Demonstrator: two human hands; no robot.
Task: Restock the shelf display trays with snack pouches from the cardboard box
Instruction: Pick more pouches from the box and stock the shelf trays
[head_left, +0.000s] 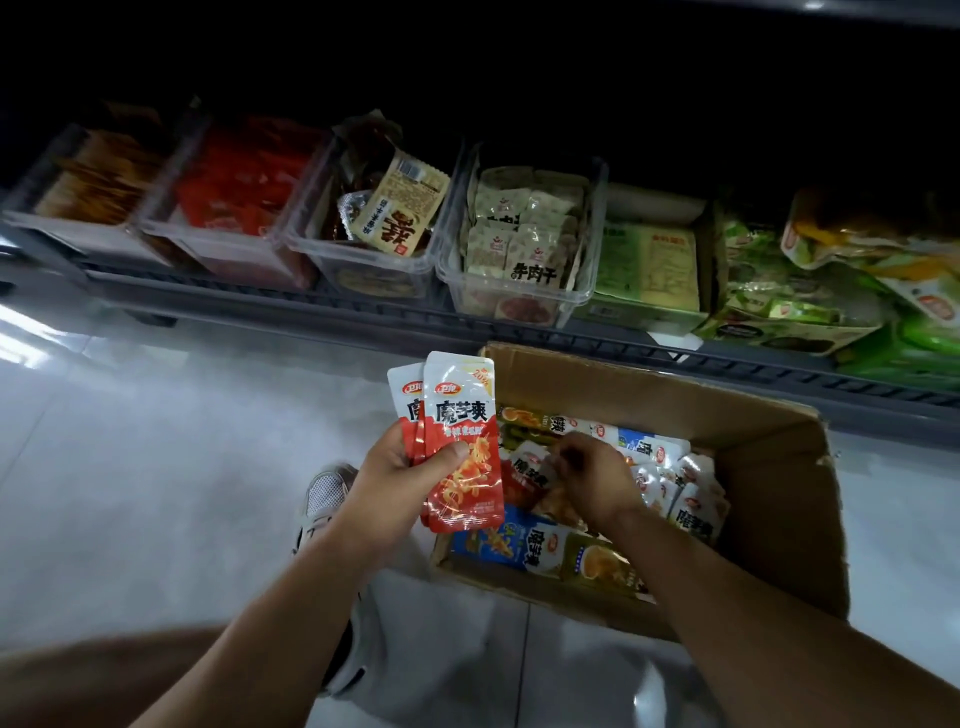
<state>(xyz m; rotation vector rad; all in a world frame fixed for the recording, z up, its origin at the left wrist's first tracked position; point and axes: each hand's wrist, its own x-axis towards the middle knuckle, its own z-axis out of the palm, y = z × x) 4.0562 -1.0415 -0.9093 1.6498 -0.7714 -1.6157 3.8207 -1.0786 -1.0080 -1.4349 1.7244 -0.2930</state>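
Red snack pouches (464, 441) are gripped by the left hand (408, 475) at nine o'clock of the cardboard box (774, 499), where the grasp of the right hand (595, 483) cannot be told.

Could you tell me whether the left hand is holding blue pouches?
No, the left hand holds red pouches.

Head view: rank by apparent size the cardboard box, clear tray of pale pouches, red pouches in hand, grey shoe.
1. cardboard box
2. clear tray and red pouches, near alike; the pouches sit closer to the camera
3. grey shoe, partly hidden
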